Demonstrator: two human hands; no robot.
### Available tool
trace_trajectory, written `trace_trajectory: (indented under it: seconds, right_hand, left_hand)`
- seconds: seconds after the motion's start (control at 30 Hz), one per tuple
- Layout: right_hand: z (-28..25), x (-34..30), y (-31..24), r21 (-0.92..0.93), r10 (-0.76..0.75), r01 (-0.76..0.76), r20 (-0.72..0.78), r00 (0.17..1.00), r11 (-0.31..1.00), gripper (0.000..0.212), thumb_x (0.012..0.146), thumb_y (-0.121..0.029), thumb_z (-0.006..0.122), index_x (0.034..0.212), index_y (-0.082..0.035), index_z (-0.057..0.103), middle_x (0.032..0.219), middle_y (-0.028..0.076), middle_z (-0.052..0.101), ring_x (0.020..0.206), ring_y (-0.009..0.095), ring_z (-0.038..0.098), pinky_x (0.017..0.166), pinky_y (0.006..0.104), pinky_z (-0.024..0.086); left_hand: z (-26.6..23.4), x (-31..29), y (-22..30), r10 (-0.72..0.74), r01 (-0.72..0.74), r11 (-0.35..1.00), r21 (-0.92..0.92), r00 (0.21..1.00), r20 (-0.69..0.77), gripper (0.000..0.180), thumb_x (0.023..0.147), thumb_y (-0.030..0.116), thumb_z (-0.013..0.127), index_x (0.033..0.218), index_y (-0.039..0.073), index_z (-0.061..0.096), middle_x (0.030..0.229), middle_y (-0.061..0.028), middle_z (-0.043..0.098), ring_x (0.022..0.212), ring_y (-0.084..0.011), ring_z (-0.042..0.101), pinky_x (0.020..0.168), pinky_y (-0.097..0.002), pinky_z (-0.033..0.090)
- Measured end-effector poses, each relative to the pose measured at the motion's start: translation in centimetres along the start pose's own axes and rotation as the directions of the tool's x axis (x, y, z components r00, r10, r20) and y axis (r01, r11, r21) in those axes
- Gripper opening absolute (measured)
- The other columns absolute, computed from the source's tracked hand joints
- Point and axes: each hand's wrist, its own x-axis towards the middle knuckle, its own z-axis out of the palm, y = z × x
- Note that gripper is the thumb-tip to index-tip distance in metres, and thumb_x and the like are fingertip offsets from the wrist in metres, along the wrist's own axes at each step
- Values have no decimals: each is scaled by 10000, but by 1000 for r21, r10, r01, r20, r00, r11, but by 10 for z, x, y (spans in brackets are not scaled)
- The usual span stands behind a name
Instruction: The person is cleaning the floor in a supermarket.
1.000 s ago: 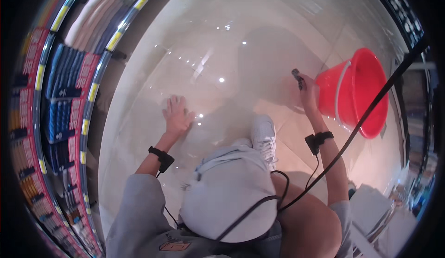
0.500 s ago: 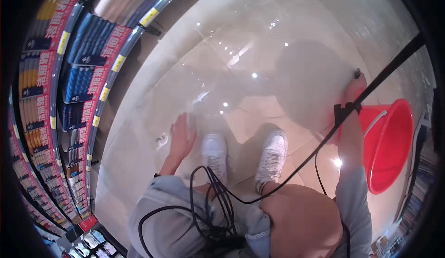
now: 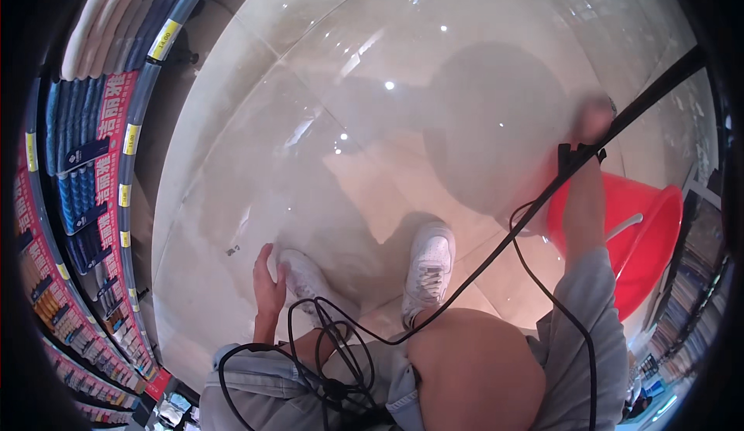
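My left hand [image 3: 268, 285] hangs in the air above the tiled floor, beside my left white shoe [image 3: 304, 280]. Its fingers are apart and it holds nothing. My right arm reaches forward on the right, with a black band round the wrist. My right hand [image 3: 595, 121] is blurred and its fingers look curled. A small dark thing shows at its fingertips, too unclear to name. Beside and partly behind my right forearm is a red bucket [image 3: 659, 233] with a pale handle [image 3: 625, 226]. A thick black strap [image 3: 651, 94] passes in front of my right wrist.
Shelves of folded towels [image 3: 77, 125] in blue, beige and orange run along the left. More stocked shelving [image 3: 694, 291] stands at the far right. Loops of black cable [image 3: 341, 353] lie over my lap. My right white shoe [image 3: 431, 264] rests on the shiny tiles [image 3: 240, 152].
The view has shifted, bringing the left shelves into different positions. My left hand has drawn back toward my left knee. My left shoe has moved leftward and turned. The bucket remains beside my right forearm.
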Motion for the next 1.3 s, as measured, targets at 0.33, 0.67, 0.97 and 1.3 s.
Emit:
trace_trajectory:
  seconds: [0.33,0.67,0.97,1.3]
  right_hand:
    - [5,-187,-236,358,-642,652,-165,748,668,469,886,-305,557,1320,-129,547,1368,165,499,1317,312,416,1088,526,276]
    - [-73,-544,-359,812,-937,526,69,341,252,393,980,-198,422,1351,-84,480,1390,179,440,1316,341,378,1107,567,225]
    - [-94,-551,-382,1000,-984,-7,-12,178,-14,252,903,-123,529,1114,-98,665,1178,131,624,1017,322,598,927,402,464]
    - [-18,-191,-329,657,-786,689,-234,572,306,371,931,-166,570,1273,-25,579,1275,175,577,1185,311,551,1002,371,431]
  left_hand:
    - [-22,23,-2,18,-18,998,-67,1000,6,403,895,49,581,1287,2,503,1208,-190,589,1093,-334,589,944,-406,458]
    - [-26,-3,4,-44,34,983,-179,998,-51,319,890,45,574,1205,-3,554,1087,-181,633,976,-327,633,864,-389,490]
    - [-13,-19,-4,-25,5,983,-181,994,-108,300,866,45,599,1160,-14,577,1042,-196,629,953,-349,628,843,-393,497]
    - [-15,3,-48,96,-112,990,-84,980,-173,336,816,15,612,1150,9,575,1109,-179,616,1042,-369,574,910,-427,458]
